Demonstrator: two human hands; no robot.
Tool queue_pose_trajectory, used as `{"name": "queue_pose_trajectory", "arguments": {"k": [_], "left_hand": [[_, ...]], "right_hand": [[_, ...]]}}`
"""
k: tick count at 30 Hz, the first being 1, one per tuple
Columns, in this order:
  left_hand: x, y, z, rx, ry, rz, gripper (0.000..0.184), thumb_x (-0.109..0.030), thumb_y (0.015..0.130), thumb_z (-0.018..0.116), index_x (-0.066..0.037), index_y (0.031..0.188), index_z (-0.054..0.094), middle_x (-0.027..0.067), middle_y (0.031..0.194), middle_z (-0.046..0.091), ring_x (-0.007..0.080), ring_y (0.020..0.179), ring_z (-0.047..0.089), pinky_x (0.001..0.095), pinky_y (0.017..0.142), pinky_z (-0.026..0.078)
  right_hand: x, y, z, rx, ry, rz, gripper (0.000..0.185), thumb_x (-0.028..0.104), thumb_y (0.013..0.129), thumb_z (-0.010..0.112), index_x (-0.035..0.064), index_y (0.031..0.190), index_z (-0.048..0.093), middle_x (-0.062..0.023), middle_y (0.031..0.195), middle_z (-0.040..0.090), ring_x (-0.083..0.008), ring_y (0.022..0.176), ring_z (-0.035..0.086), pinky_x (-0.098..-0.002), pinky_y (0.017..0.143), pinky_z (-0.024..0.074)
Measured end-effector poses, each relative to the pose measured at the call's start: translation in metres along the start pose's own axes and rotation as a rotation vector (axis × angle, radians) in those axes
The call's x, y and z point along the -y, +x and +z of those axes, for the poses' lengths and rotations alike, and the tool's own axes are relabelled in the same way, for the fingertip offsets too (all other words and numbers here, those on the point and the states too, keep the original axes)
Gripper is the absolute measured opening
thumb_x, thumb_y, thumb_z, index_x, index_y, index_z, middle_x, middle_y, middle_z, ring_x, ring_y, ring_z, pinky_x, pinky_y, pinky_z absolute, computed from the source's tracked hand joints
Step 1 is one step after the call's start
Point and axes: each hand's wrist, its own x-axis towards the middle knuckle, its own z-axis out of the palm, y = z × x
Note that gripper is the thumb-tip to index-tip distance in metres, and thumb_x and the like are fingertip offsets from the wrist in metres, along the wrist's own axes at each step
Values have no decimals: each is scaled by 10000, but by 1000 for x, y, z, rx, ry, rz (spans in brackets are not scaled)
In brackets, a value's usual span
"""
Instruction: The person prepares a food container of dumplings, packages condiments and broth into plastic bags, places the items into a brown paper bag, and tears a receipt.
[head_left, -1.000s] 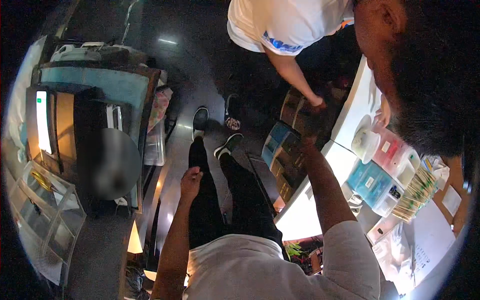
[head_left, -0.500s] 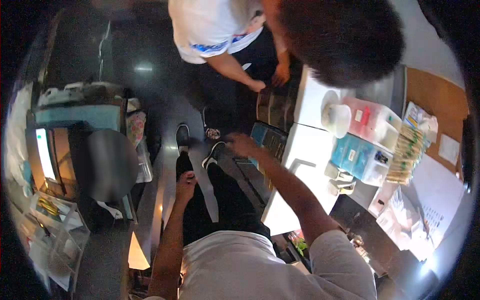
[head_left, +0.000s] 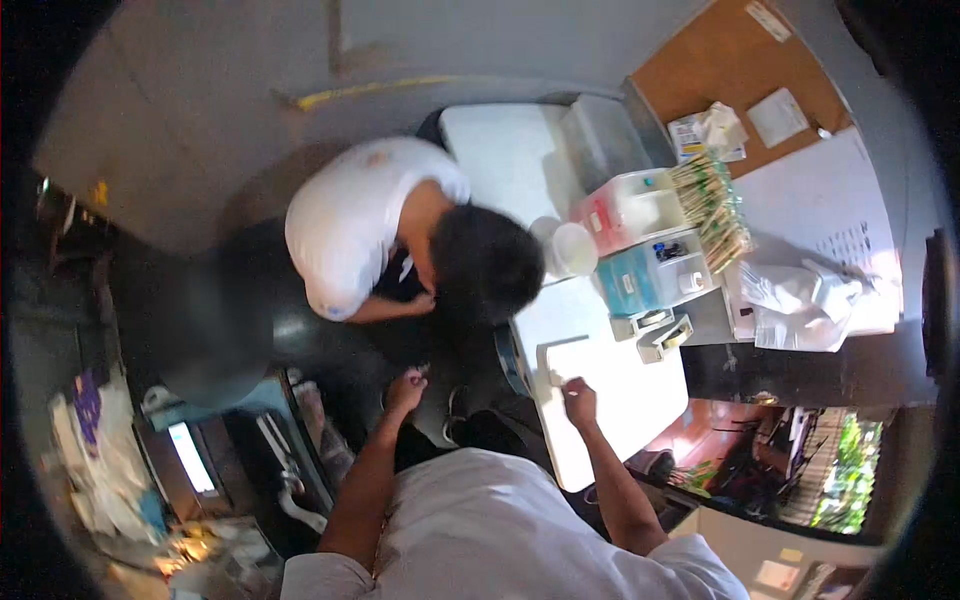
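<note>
My left hand (head_left: 404, 390) is raised in front of my lap, its fingers pinched together; a small thing may be between the fingertips, too small to name. Over the near edge of the white table (head_left: 618, 422), my right hand (head_left: 579, 402) has its fingers curled in. It is nearest to a pale block-like thing (head_left: 572, 360) on the tabletop, just beyond the fingertips. Whether the two touch, and what the fingers hold, I cannot make out.
Another person (head_left: 370, 225) bends at the table's left side. On the table stand white tubs (head_left: 573, 248), a red-fronted bin (head_left: 598, 222), a blue-fronted bin (head_left: 628, 284) and tape dispensers (head_left: 668, 338). Bundled sticks (head_left: 712, 212) and plastic bags (head_left: 805, 300) lie behind. A lit screen (head_left: 192, 458) is at left.
My view has swung, bringing more of the table in. My right hand has moved from beside the drawers below the table up to the tabletop. The other person now bends lower.
</note>
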Motion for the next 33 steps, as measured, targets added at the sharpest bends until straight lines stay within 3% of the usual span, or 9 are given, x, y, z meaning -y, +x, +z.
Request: {"name": "queue_pose_trajectory", "arguments": {"k": [3,6,12,14,18,20,24,30,33], "left_hand": [[10,28,10,42,-39,137,270,-274,860,764,-79,1022,670,143,966,709,305,928,687,418,797,530],[26,41,9,184,40,183,255,-252,849,779,-71,1002,682,145,957,715,294,929,701,424,794,538],[58,8,-18,335,407,35,332,-366,878,714,-110,1090,724,163,1003,725,331,979,701,449,871,551],[79,-1,-34,307,393,-30,325,-379,888,691,-113,1071,727,159,995,724,339,970,698,460,868,549],[95,-11,-55,226,293,-127,325,-406,909,645,-118,1034,732,149,979,722,354,953,691,482,861,545],[58,-20,-67,231,98,-181,316,-401,917,644,-112,1006,734,122,907,710,307,870,684,455,809,540],[-69,0,-52,336,-172,-346,331,-363,956,661,-60,1079,710,30,844,662,132,730,591,345,690,496],[-350,54,26,626,-563,43,351,-218,1000,641,-36,1299,614,-6,1070,652,79,943,602,244,858,496],[-484,125,40,451,-630,269,296,-238,996,627,-49,1223,636,-6,1041,660,79,919,602,261,858,497]], "right_hand": [[-22,5,-9,-114,527,855,677,235,918,731,-90,1391,372,-248,1111,631,-297,680,692,-400,537,614],[-11,17,3,-235,865,878,634,197,918,725,-182,1319,413,-236,1042,665,-269,673,704,-349,507,595],[-64,67,52,27,658,634,267,95,894,705,-119,1043,649,-133,726,701,-155,672,700,-306,503,563],[-43,74,40,-138,994,735,516,118,940,667,-156,1316,444,-145,896,679,-226,794,710,-355,701,607],[-59,95,25,-126,1353,514,340,104,990,571,-104,1237,467,-164,954,662,-270,913,704,-405,834,619],[-83,106,27,143,1304,571,215,107,1000,529,-68,1120,564,-186,1009,678,-288,924,715,-424,874,614],[-70,115,-11,0,1382,729,318,60,982,539,-112,1248,501,-210,1012,685,-303,850,730,-402,790,628],[-41,135,-112,-23,862,519,237,115,1001,567,-45,1168,618,-135,871,705,-175,676,695,-282,571,541],[1,148,-165,-78,840,428,166,81,1014,533,-13,1074,657,-88,780,685,-137,616,649,-257,556,506]]}}
